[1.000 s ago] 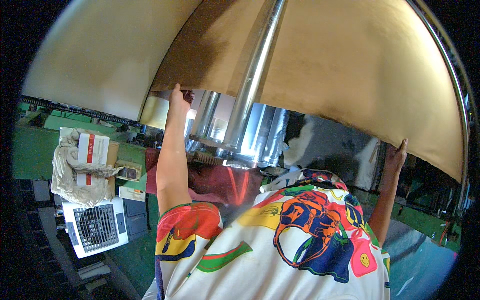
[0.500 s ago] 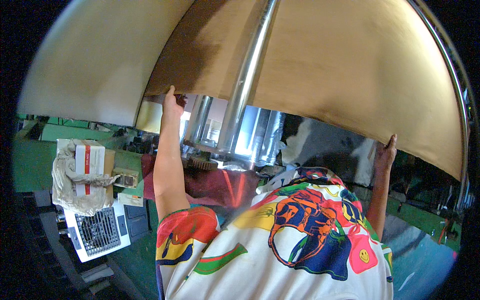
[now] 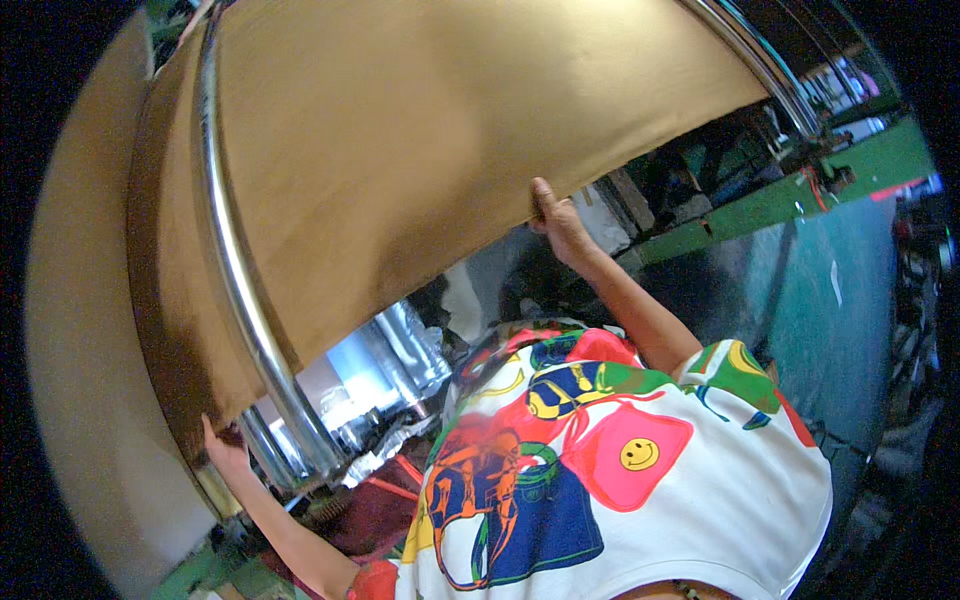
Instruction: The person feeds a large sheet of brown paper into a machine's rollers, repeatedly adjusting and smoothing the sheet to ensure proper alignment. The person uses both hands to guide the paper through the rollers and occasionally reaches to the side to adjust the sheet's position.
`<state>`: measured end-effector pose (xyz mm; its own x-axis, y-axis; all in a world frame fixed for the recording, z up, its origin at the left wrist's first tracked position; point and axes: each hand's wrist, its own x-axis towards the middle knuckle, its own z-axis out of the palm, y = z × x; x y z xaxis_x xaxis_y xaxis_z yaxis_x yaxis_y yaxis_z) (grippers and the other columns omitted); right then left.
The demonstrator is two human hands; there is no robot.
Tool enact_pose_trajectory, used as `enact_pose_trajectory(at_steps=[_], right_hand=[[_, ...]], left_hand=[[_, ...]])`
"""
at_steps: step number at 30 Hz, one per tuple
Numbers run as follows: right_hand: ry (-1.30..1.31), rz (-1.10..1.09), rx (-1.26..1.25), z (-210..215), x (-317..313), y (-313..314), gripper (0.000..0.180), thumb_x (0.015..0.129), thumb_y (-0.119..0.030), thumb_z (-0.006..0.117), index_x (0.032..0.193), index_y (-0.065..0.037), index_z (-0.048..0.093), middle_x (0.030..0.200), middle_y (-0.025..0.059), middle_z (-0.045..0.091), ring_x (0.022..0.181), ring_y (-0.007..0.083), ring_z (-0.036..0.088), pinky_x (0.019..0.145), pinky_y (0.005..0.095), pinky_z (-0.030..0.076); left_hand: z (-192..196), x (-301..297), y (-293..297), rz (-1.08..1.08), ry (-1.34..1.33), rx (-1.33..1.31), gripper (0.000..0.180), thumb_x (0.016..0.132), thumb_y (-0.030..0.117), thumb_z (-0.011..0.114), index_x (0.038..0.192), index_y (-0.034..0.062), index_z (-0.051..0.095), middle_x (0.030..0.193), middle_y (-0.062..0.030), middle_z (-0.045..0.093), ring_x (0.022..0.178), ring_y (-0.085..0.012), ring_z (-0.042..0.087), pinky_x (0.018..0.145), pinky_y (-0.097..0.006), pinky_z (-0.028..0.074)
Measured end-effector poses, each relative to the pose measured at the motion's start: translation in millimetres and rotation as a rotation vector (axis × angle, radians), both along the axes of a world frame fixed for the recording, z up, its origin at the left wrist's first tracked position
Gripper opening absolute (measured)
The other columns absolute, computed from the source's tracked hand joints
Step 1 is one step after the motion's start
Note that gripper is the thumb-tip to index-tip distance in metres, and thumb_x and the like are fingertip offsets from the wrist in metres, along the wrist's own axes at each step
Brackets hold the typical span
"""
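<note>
A wide tan sheet [image 3: 400,150], like brown paper or thin board, spreads across the upper part of the view with its edge toward me. My left hand [image 3: 226,452] grips that edge near its left corner, thumb up on the face and fingers hidden behind. Farther right along the same edge, my right hand [image 3: 560,222] pinches the sheet with the thumb on top. A shiny metal roller [image 3: 232,270] lies across the sheet close to my left hand. Another metal roller [image 3: 760,65] crosses it at the far right.
Beyond the left edge curves a large pale sheet or roll [image 3: 85,260]. Under the tan sheet are bright metal cylinders [image 3: 400,345] and dark machine parts. A green machine rail [image 3: 735,205] runs along the right, beside a green floor [image 3: 820,300].
My view has swung to the right, so the sheet, rollers and both hands sit farther left in it. Both hands still hold the sheet's edge.
</note>
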<state>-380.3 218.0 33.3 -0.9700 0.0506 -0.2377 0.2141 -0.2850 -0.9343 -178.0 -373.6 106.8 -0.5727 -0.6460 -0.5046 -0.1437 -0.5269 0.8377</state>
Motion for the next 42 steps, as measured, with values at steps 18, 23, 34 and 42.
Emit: enact_pose_trajectory(at_steps=[18, 23, 34, 42], right_hand=[[-0.027, -0.137, -0.025, 24, -46, 121, 0.025, 0.08, -0.037, 0.059, 0.074, -0.012, 0.057, 0.061, -0.0034, 0.051, 0.047, 0.008, 0.04, 0.045, 0.0227, 0.031], [0.041, -0.241, -0.099, 29, -34, 100, 0.028, 0.085, -0.034, 0.051, 0.073, -0.009, 0.054, 0.06, -0.0004, 0.048, 0.047, 0.01, 0.039, 0.045, 0.0242, 0.031], [0.082, -0.24, -0.024, 28, -31, 84, 0.038, 0.085, -0.037, 0.05, 0.085, 0.0, 0.058, 0.075, 0.0049, 0.057, 0.06, 0.0136, 0.049, 0.053, 0.027, 0.038], [0.154, -0.211, -0.116, 4, -27, 83, 0.045, 0.086, -0.038, 0.048, 0.112, -0.001, 0.048, 0.106, 0.0086, 0.054, 0.089, 0.02, 0.053, 0.077, 0.0342, 0.045]], left_hand=[[9, -1, 13, 0.083, -0.136, -0.071, 0.036, 0.08, 0.04, 0.059, 0.096, 0.0072, 0.057, 0.083, -0.004, 0.06, 0.066, -0.0152, 0.051, 0.056, -0.029, 0.043], [-6, 14, -28, 0.003, -0.061, -0.006, 0.034, 0.08, 0.039, 0.059, 0.09, 0.0062, 0.057, 0.081, -0.0044, 0.059, 0.07, -0.0168, 0.053, 0.061, -0.03, 0.045], [-20, 11, -44, 0.159, -0.047, -0.037, 0.035, 0.091, 0.036, 0.037, 0.084, 0.0073, 0.056, 0.072, -0.006, 0.056, 0.057, -0.0175, 0.047, 0.047, -0.029, 0.038], [-17, 0, -18, -0.077, 0.082, -0.053, 0.035, 0.082, 0.03, 0.057, 0.105, 0.0042, 0.052, 0.096, -0.0107, 0.058, 0.083, -0.0216, 0.056, 0.069, -0.035, 0.048]])
